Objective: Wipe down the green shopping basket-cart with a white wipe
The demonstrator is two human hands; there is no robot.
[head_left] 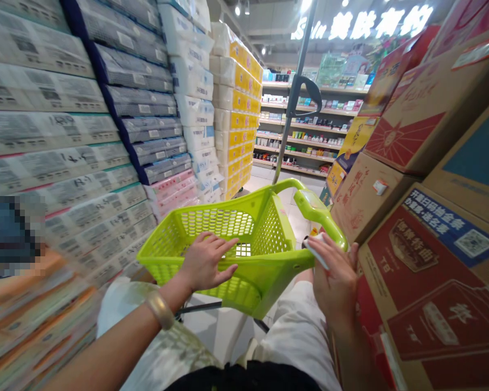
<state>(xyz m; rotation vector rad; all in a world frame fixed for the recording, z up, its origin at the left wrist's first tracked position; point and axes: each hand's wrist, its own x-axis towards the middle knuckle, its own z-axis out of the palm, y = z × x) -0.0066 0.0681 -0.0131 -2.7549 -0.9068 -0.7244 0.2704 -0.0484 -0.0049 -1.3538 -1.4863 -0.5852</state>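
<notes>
A lime-green plastic shopping cart (pixel 264 296) with a perforated basket stands sideways in front of my body. Across its near rim reaches my left hand (pixel 207 259), palm down with fingers spread, touching or just over the rim; nothing is held in it. A bracelet circles that wrist. At the cart's near right end, beside the curved green handle (pixel 313 203), my right hand (pixel 334 277) is closed around a narrow white thing (pixel 318 251) with a dark end. Its kind is unclear, and the fingers partly hide it. Part of the handle's near end lies behind that hand.
Tall stacks of wrapped paper packs (pixel 52 92) line the left, with yellow-and-white packs (pixel 236 103) farther along. Cardboard cartons (pixel 415 260) rise close on the right. Beyond the cart stands a grey pole (pixel 295 98) with a loop grip, before stocked shelves (pixel 309 127).
</notes>
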